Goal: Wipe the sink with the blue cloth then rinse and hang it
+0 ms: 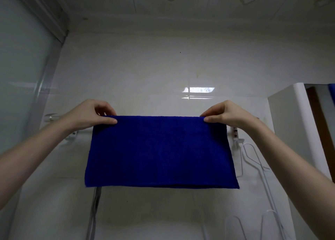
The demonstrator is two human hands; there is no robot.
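Pinching the blue cloth (161,151) by its top corners between thumbs and curled fingers, left hand (90,115) and right hand (224,115) hold it spread at the towel rail (85,130) — let go lopsided (I can't tell it's properly over) and it could slide off.

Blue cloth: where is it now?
The blue cloth hangs centre of the head view, in front of the wall rail, top corners pinched by left hand and right hand.
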